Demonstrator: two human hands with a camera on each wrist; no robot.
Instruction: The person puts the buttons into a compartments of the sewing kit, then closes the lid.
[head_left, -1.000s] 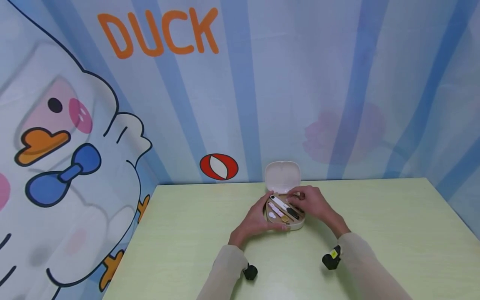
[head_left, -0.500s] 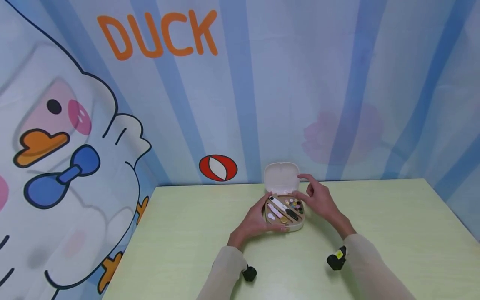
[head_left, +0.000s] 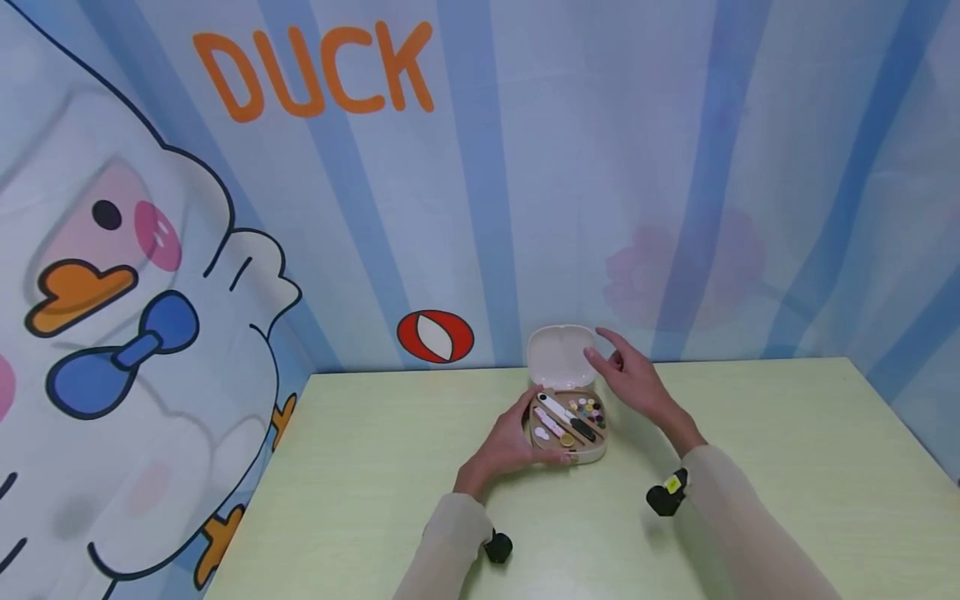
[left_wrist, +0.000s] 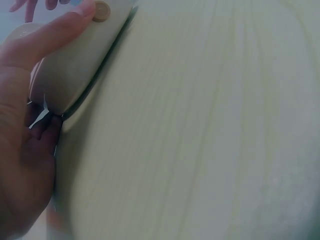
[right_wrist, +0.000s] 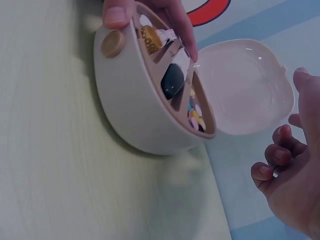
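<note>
A cream case [head_left: 592, 456] with a brown inner tray stands on the table, its lid [head_left: 558, 354] tipped up at the back. My left hand [head_left: 512, 437] grips the case from the left, thumb at the front beside the round brown button [right_wrist: 113, 44]. In the tray lie a white stick with a black end [head_left: 582, 429], a pink-and-white stick [head_left: 549, 421] and a gold round piece [head_left: 567, 440]. Several small coloured pieces [right_wrist: 195, 117] fill the right compartment. My right hand [head_left: 636, 383] hovers by the lid's right edge, holding nothing; whether it touches the lid I cannot tell.
The pale wooden table [head_left: 375, 467] ends just behind the case, against a blue striped curtain [head_left: 570, 167] printed with a duck [head_left: 217, 350]. Black wrist cameras [head_left: 498, 547] hang below both sleeves.
My right hand has withdrawn from the tray's right compartment and risen beside the lid, uncovering the small coloured pieces. The left hand and case have stayed in place.
</note>
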